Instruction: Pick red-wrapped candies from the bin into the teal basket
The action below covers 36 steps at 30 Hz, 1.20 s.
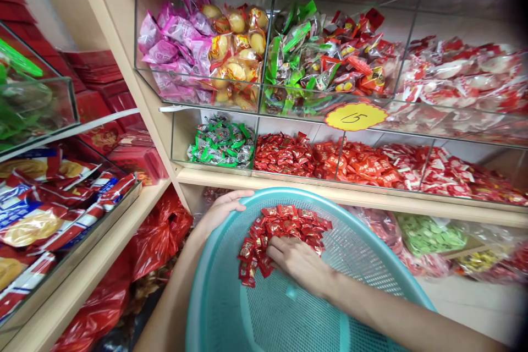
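My left hand [220, 210] grips the far left rim of a large turquoise plastic basket [264, 313] with perforated sides, which is tilted toward me. A pile of small red-wrapped candies [284, 219] lies against its far inner wall. Reaching in from the right, my right hand [303, 265] is closed over the front of that pile. Its fingers are curled down among the candies, and the fingertips are hidden.
Behind the basket, a wooden shelf edge [371, 193] carries clear bins, including green-wrapped sweets [223, 143] and red-wrapped sweets [284, 153]. A yellow price tag [357, 116] hangs above. Packaged snacks [45, 203] fill a left shelf, with red plastic bags [163, 231] below.
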Motion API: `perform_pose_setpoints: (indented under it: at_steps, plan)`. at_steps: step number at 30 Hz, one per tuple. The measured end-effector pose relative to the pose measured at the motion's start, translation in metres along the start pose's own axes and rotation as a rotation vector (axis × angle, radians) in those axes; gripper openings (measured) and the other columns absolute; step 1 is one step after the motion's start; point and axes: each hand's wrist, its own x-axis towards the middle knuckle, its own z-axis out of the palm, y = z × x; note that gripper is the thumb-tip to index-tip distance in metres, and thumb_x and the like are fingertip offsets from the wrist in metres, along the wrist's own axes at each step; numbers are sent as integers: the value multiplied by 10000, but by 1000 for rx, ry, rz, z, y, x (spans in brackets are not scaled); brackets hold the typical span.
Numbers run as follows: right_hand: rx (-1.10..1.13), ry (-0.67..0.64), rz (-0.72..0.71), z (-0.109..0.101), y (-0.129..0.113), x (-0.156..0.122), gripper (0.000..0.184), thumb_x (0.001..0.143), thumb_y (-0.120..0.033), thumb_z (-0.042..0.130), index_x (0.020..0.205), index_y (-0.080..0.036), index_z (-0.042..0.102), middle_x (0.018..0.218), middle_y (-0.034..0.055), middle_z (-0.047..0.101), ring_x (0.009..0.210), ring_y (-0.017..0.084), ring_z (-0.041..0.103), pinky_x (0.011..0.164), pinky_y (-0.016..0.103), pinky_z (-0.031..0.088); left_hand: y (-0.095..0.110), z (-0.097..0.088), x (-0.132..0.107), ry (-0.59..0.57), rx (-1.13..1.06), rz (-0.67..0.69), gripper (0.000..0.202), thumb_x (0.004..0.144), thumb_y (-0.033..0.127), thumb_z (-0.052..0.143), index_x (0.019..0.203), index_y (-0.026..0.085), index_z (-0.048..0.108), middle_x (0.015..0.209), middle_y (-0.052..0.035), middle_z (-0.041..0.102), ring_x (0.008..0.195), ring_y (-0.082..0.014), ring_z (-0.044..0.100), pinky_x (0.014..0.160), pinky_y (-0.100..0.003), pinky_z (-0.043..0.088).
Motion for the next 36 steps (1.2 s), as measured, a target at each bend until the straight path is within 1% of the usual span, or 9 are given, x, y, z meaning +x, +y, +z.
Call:
perform_pose_setpoints:
  at_steps: [5, 12, 14, 17, 24, 27, 30, 32, 36]
  plan:
    - [65, -20, 52, -1, 2, -1, 190, 912, -361, 469, 855, -187, 520, 883, 22, 564, 732, 144, 536, 640, 278, 421, -3, -2, 5, -2, 2, 16, 491, 608, 109, 638, 1089, 200, 679, 857, -6, 745, 679, -138, 624, 638, -239, 445]
    - [10, -11, 42, 3, 3, -1, 169, 930, -222, 427, 798, -185, 525, 845, 11, 557, 697, 134, 522, 597, 266, 407, 3, 3, -1, 32, -10, 1, 458, 586, 104, 650, 1035, 184, 696, 923, -7, 736, 700, -121, 615, 661, -224, 444]
    - [28, -10, 24, 1, 3, -1, 156, 909, -300, 484, 815, -184, 529, 879, 17, 558, 721, 141, 529, 613, 271, 421, 3, 3, -2, 29, -11, 11, 459, 586, 102, 651, 1035, 186, 696, 919, 0, 737, 709, -120, 613, 663, -221, 445]
    - [33, -19, -25, -3, 2, -2, 288, 821, -463, 581, 856, -180, 534, 950, 38, 552, 789, 170, 539, 645, 294, 444, 1, 0, 0, 1, 0, 18, 479, 609, 115, 645, 1079, 202, 679, 902, 3, 740, 710, -130, 616, 664, -234, 450]
    - [-36, -56, 7, 1, 0, 3, 294, 799, -438, 618, 888, -171, 532, 947, 46, 554, 785, 184, 537, 610, 303, 448, 2, 1, 2, 16, 1, 21, 440, 600, 100, 655, 1028, 191, 697, 911, 0, 744, 728, -132, 631, 665, -222, 456]
    - [-21, -52, -9, -2, -1, 3, 380, 776, -531, 599, 873, -169, 537, 921, 52, 556, 761, 185, 533, 597, 303, 440, 5, 4, 0, 29, -28, -12, 430, 578, 99, 667, 998, 190, 700, 867, 5, 750, 683, -135, 637, 643, -230, 463]
    - [62, 52, -42, -23, 7, 7, 470, 790, -642, 485, 830, -176, 538, 873, 53, 552, 738, 177, 516, 596, 296, 421, 6, 6, -1, 46, -30, -10, 413, 559, 94, 677, 960, 191, 709, 862, 15, 750, 678, -134, 637, 643, -231, 470]
    - [133, 182, -6, -45, 25, 16, 407, 870, -564, 424, 824, -176, 540, 856, 52, 553, 736, 162, 509, 615, 282, 407, 7, 6, -2, 51, -27, -5, 414, 555, 96, 678, 957, 191, 710, 862, 15, 750, 686, -139, 640, 650, -235, 474]
    - [275, 461, 274, -80, 90, 51, 237, 912, -372, 432, 886, -173, 558, 853, 53, 590, 737, 142, 521, 654, 261, 395, 5, 4, 0, 56, -23, -13, 431, 571, 109, 670, 992, 197, 702, 830, 13, 748, 679, -137, 643, 635, -223, 464]
